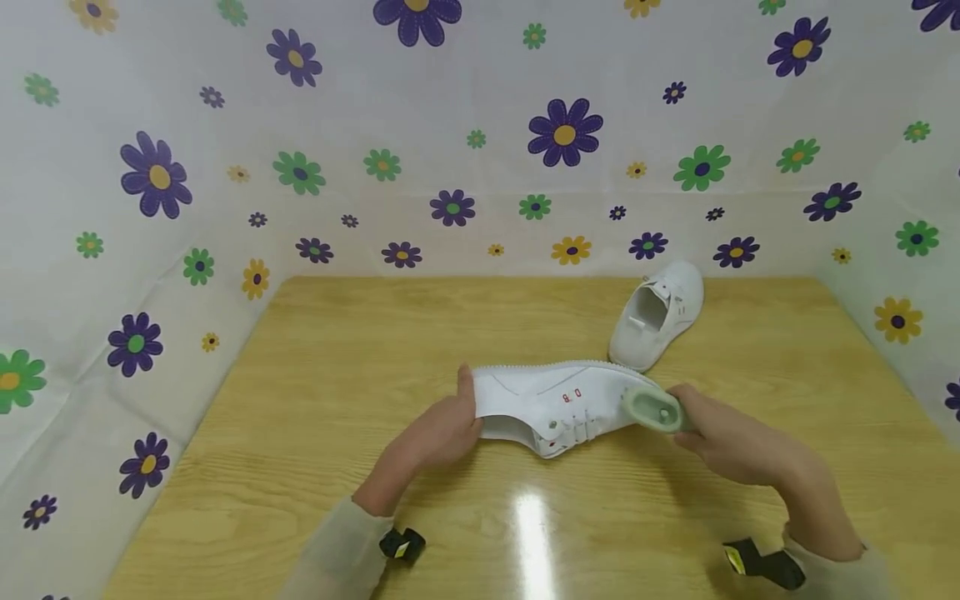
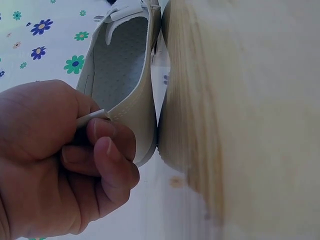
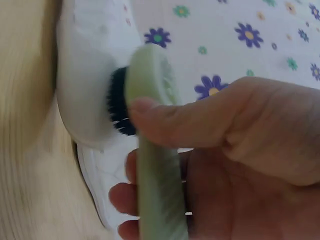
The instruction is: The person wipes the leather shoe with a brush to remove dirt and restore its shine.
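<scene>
A white lace-up shoe lies tilted on its side at the middle of the table, its opening facing me. My left hand pinches its heel; in the left wrist view thumb and curled fingers hold the heel's rim beside the shoe's inside. My right hand grips a pale green brush by its handle. Seen from the right wrist, the brush's dark bristles are against or very close to the shoe's toe; exact contact is hard to tell.
A second white shoe stands upright behind the first, toward the back right, close to its toe. The wooden table is bounded by a flower-patterned cloth at the back and both sides. Black straps hang near both wrists.
</scene>
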